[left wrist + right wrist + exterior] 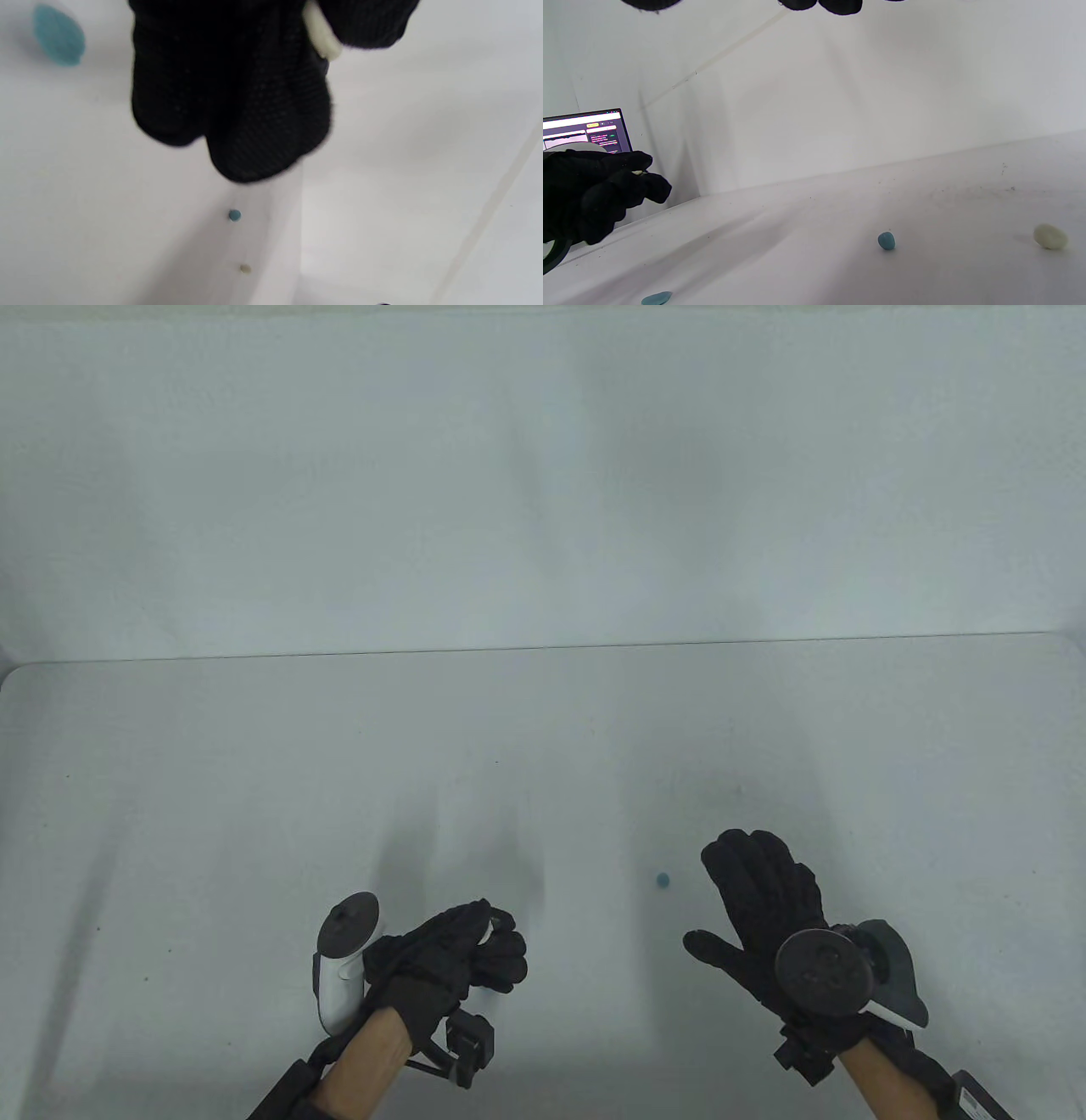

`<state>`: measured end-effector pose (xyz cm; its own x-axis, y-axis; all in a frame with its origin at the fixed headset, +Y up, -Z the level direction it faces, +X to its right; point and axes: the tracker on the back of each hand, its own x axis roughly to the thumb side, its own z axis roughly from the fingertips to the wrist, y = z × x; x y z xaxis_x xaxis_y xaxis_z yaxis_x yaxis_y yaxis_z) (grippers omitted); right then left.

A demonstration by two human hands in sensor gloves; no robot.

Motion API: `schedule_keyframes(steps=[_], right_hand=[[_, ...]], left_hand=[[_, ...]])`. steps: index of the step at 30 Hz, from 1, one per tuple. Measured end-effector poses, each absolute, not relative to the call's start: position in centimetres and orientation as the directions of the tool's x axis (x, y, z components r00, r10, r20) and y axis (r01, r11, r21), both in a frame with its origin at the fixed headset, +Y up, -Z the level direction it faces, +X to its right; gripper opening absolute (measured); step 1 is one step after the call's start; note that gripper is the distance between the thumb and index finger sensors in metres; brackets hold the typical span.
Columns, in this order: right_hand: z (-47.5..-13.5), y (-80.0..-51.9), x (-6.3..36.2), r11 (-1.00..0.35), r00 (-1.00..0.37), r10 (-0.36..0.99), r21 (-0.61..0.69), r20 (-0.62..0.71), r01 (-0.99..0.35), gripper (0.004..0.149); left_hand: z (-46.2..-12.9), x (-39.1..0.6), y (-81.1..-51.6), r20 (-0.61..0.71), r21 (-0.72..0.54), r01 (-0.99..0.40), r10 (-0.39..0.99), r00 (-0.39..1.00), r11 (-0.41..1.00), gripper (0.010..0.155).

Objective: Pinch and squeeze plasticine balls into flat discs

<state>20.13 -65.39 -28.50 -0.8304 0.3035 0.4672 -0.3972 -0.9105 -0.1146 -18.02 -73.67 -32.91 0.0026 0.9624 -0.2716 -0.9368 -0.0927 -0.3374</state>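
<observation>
My left hand (495, 940) is curled low over the table's front left and pinches a white plasticine piece (323, 39) between thumb and fingers; the piece also shows in the table view (484, 937) and the right wrist view (638, 173). My right hand (721, 899) is open and empty, its fingers stretched forward, at the front right. A small blue ball (663, 881) lies on the table between the hands, just left of the right hand. A cream ball (1050, 236) lies farther off. A flattened blue disc (57, 36) lies near the left hand.
The table (254, 780) is white, with a white wall behind its back edge (543, 647). A laptop screen (583, 131) stands off to the left side, behind the left hand in the right wrist view.
</observation>
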Motion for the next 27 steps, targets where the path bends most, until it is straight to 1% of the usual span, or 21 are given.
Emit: schedule_keyframes(steps=[1, 2, 3, 4, 6, 11, 13, 14, 15, 17, 20, 24, 27], right_hand=[[-28.5, -65.4, 20.1, -0.911, -0.831, 0.304, -0.113, 0.467, -0.397, 0.084], [-28.5, -65.4, 20.1, -0.911, -0.831, 0.304, -0.114, 0.467, -0.398, 0.084], [-28.5, -65.4, 20.1, -0.91, -0.83, 0.304, -0.115, 0.467, -0.398, 0.084], [-28.5, -65.4, 20.1, -0.91, -0.83, 0.305, -0.114, 0.467, -0.399, 0.084], [-28.5, -65.4, 20.1, -0.912, -0.83, 0.304, -0.11, 0.467, -0.396, 0.084], [-28.5, -65.4, 20.1, -0.912, -0.831, 0.305, -0.11, 0.465, -0.396, 0.084], [-28.5, -65.5, 20.1, -0.913, -0.832, 0.304, -0.108, 0.464, -0.393, 0.084], [-28.5, -65.5, 20.1, -0.913, -0.832, 0.304, -0.109, 0.464, -0.394, 0.084], [-28.5, -65.5, 20.1, -0.913, -0.831, 0.304, -0.109, 0.465, -0.394, 0.084], [-28.6, -65.5, 20.1, -0.914, -0.832, 0.302, -0.106, 0.466, -0.392, 0.084], [-28.5, -65.4, 20.1, -0.913, -0.832, 0.3, -0.112, 0.466, -0.392, 0.084], [-28.5, -65.4, 20.1, -0.912, -0.832, 0.302, -0.113, 0.466, -0.395, 0.085], [-28.5, -65.4, 20.1, -0.91, -0.831, 0.303, -0.116, 0.466, -0.397, 0.085]], left_hand=[[-33.0, -17.8, -73.8, -0.277, -0.382, -0.911, 0.96, -0.049, -0.157, 0.066], [-33.0, -17.7, -73.9, -0.284, -0.417, -0.884, 0.954, -0.094, -0.211, 0.074], [-32.9, -17.6, -74.0, -0.289, -0.423, -0.876, 0.951, -0.113, -0.233, 0.08], [-32.9, -17.5, -74.0, -0.297, -0.415, -0.875, 0.946, -0.129, -0.25, 0.08], [-33.0, -17.4, -74.0, -0.284, -0.423, -0.874, 0.951, -0.122, -0.238, 0.077], [-33.2, -17.7, -73.7, -0.246, -0.385, -0.909, 0.967, -0.066, -0.16, 0.058], [-33.2, -17.9, -73.5, -0.231, -0.355, -0.926, 0.972, -0.045, -0.128, 0.054], [-33.2, -18.0, -73.5, -0.223, -0.343, -0.932, 0.974, -0.036, -0.113, 0.054], [-33.1, -18.1, -73.3, -0.214, -0.344, -0.934, 0.977, -0.021, -0.095, 0.057], [-33.1, -18.3, -73.0, -0.213, -0.305, -0.95, 0.977, -0.002, -0.069, 0.062], [-33.1, -18.4, -73.0, -0.204, -0.299, -0.953, 0.979, 0.013, -0.049, 0.062], [-33.0, -18.0, -73.6, -0.273, -0.355, -0.915, 0.957, -0.097, -0.194, 0.06], [-32.9, -17.7, -73.8, -0.278, -0.394, -0.889, 0.952, -0.129, -0.235, 0.078]])
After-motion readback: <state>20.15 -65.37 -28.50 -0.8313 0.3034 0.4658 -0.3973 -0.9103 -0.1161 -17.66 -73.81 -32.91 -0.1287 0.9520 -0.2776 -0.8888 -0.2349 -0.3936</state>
